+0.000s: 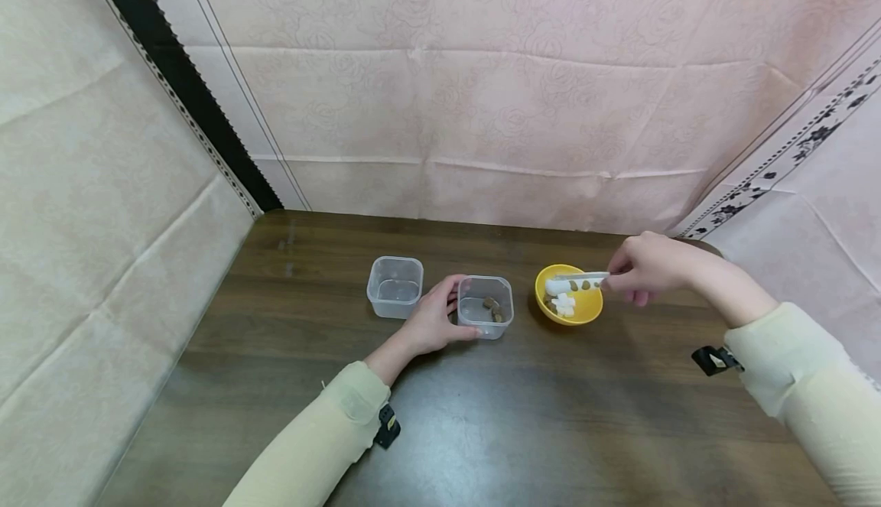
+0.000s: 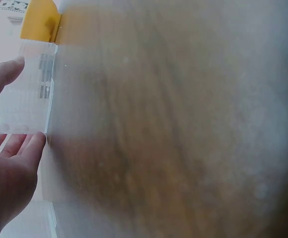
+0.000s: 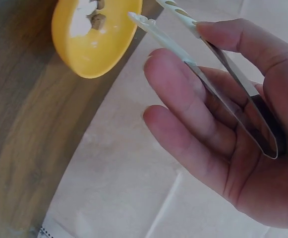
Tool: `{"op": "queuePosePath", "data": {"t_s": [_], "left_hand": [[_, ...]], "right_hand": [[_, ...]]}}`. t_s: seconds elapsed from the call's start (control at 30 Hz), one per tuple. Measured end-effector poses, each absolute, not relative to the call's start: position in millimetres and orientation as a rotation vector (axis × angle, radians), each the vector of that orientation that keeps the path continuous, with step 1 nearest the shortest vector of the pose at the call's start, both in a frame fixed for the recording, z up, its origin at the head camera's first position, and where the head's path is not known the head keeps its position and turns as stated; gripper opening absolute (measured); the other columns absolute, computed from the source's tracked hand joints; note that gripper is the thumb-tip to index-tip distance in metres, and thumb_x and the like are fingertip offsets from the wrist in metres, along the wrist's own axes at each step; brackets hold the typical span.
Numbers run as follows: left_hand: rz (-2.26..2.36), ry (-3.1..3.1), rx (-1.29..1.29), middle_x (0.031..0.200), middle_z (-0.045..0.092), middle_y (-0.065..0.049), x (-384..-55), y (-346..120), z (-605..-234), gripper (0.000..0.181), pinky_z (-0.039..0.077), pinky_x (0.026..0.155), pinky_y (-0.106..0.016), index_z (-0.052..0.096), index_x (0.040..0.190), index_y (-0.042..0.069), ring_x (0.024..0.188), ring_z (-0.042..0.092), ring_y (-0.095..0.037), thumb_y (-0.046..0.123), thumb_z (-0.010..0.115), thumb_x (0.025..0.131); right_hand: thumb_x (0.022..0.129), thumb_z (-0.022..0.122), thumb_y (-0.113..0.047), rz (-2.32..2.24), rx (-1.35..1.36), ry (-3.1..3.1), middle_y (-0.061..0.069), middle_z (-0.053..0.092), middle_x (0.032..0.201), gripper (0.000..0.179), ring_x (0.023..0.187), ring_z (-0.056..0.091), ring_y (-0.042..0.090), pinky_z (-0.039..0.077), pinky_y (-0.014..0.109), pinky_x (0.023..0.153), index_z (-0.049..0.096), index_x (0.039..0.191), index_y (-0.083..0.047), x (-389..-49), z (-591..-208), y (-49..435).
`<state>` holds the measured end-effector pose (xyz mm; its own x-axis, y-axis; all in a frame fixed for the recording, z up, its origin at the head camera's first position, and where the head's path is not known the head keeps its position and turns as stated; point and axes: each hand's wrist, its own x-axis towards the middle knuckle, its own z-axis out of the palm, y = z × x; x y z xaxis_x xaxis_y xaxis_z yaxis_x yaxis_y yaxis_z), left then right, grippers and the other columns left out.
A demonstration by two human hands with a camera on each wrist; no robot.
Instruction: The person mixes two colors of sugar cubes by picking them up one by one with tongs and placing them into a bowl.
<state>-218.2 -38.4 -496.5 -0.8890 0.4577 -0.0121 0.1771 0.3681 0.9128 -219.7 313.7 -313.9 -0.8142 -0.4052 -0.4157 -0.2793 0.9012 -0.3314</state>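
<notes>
In the head view my left hand point(image 1: 428, 322) holds a clear square plastic container point(image 1: 475, 329), thumb at its near side and fingers at its left. A few small brown pieces point(image 1: 494, 310) lie inside. My right hand point(image 1: 647, 266) pinches a small pair of tongs point(image 1: 585, 276) with white tips, reaching over a yellow bowl point(image 1: 592, 307). White chunky pieces point(image 1: 564, 307) and some brown ones sit in the bowl. In the right wrist view the tongs' metal arms point(image 3: 235, 116) stand apart between thumb and fingers, one tip overlapping the bowl's rim.
A second clear container point(image 1: 394, 304) stands left of the held one, close to my left hand. All of it is on a dark wooden table point(image 1: 275, 354). Pale patterned cloth point(image 1: 440, 132) hangs behind the table's far edge and at both sides.
</notes>
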Motion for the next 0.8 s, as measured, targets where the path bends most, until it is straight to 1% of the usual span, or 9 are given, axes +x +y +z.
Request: {"op": "queuePosePath", "data": {"t_s": [0.17, 0.3, 0.47, 0.57, 0.7, 0.8], "left_hand": [[1.525, 2.368, 0.564, 0.158, 0.050, -0.014, -218, -39, -497, 0.090, 0.046, 0.119, -0.038, 0.045, 0.156, 0.012, 0.145, 0.053, -0.029, 0.018, 0.096, 0.083], [1.520, 2.367, 0.571, 0.159, 0.049, -0.014, -218, -39, -496, 0.090, 0.046, 0.120, -0.038, 0.044, 0.157, 0.012, 0.146, 0.052, -0.029, 0.018, 0.095, 0.083], [1.527, 2.364, 0.574, 0.159, 0.049, -0.015, -218, -38, -497, 0.089, 0.045, 0.120, -0.038, 0.044, 0.156, 0.010, 0.146, 0.052, -0.029, 0.018, 0.095, 0.083], [1.529, 2.363, 0.568, 0.158, 0.049, -0.014, -218, -38, -496, 0.089, 0.046, 0.120, -0.038, 0.044, 0.156, 0.011, 0.146, 0.052, -0.028, 0.018, 0.095, 0.083], [1.520, 2.366, 0.560, 0.159, 0.049, -0.013, -218, -38, -496, 0.089, 0.045, 0.120, -0.037, 0.044, 0.156, 0.011, 0.146, 0.052, -0.028, 0.018, 0.095, 0.083], [1.507, 2.367, 0.553, 0.159, 0.049, -0.012, -218, -38, -495, 0.090, 0.045, 0.120, -0.037, 0.044, 0.157, 0.013, 0.147, 0.052, -0.027, 0.018, 0.095, 0.083]], "right_hand": [[0.101, 0.070, -0.022, -0.365, -0.560, 2.608, -0.005, 0.069, 0.068, 0.022, 0.061, 0.070, 0.011, 0.059, 0.027, 0.058, 0.074, 0.080, -0.017, -219, -307, 306], [0.102, 0.072, -0.026, -0.369, -0.613, 2.627, -0.007, 0.067, 0.065, 0.029, 0.060, 0.069, 0.010, 0.058, 0.026, 0.059, 0.070, 0.074, -0.019, -216, -302, 298], [0.102, 0.073, -0.031, -0.325, -0.684, 2.671, -0.011, 0.062, 0.059, 0.033, 0.056, 0.064, 0.009, 0.050, 0.024, 0.056, 0.066, 0.070, -0.022, -214, -296, 283], [0.101, 0.073, -0.032, -0.299, -0.715, 2.681, -0.012, 0.060, 0.059, 0.033, 0.056, 0.062, 0.008, 0.047, 0.024, 0.054, 0.066, 0.070, -0.023, -213, -294, 273], [0.099, 0.073, -0.032, -0.284, -0.738, 2.677, -0.011, 0.060, 0.060, 0.029, 0.056, 0.062, 0.008, 0.049, 0.026, 0.055, 0.069, 0.072, -0.024, -213, -292, 260], [0.099, 0.073, -0.032, -0.260, -0.760, 2.676, -0.011, 0.061, 0.060, 0.027, 0.055, 0.063, 0.008, 0.048, 0.028, 0.055, 0.070, 0.073, -0.025, -215, -292, 252]]}}
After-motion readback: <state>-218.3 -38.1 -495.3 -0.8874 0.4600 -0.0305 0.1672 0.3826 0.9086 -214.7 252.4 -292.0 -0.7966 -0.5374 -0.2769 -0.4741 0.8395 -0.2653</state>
